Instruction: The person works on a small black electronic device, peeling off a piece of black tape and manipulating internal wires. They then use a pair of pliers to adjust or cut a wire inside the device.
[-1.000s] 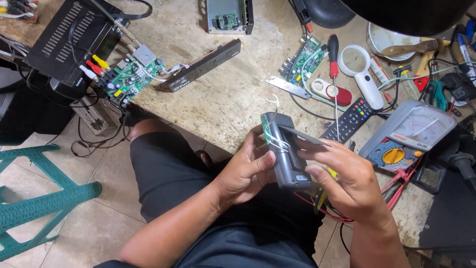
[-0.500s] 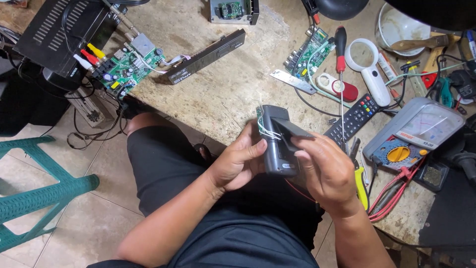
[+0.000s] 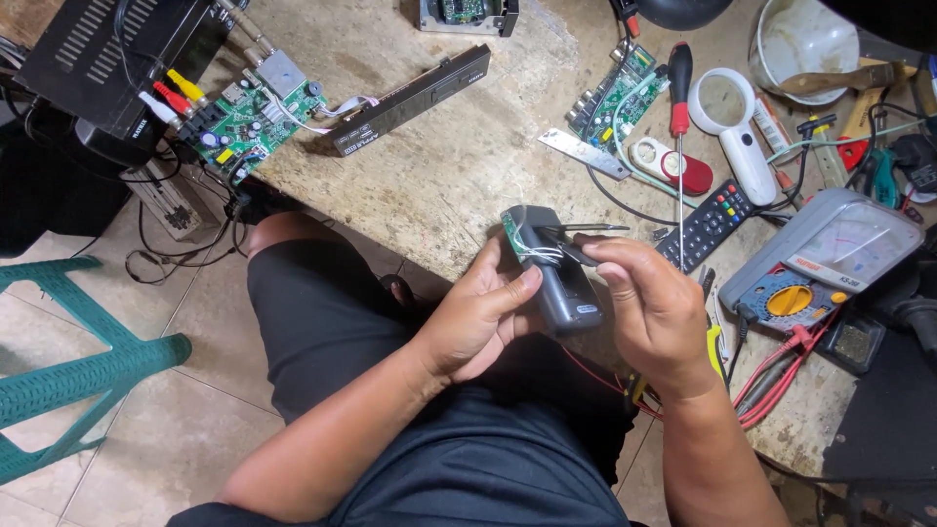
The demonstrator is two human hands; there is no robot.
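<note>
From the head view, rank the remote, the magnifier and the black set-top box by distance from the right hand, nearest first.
1. Remote: just past the right hand, on the bench.
2. Magnifier: farther up, beside the red-handled screwdriver.
3. Black set-top box: far top left corner.

A worn, stained stone-topped workbench [image 3: 459, 166] stands over a pale tiled floor [image 3: 166, 429]; a green plastic stool [image 3: 68, 371] sits at the left.

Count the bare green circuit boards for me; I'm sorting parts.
4: one at the desk's left edge, one right of centre by the screwdriver, one at the top edge in a casing, one inside the dark device in the hands. Others may be hidden.
</note>
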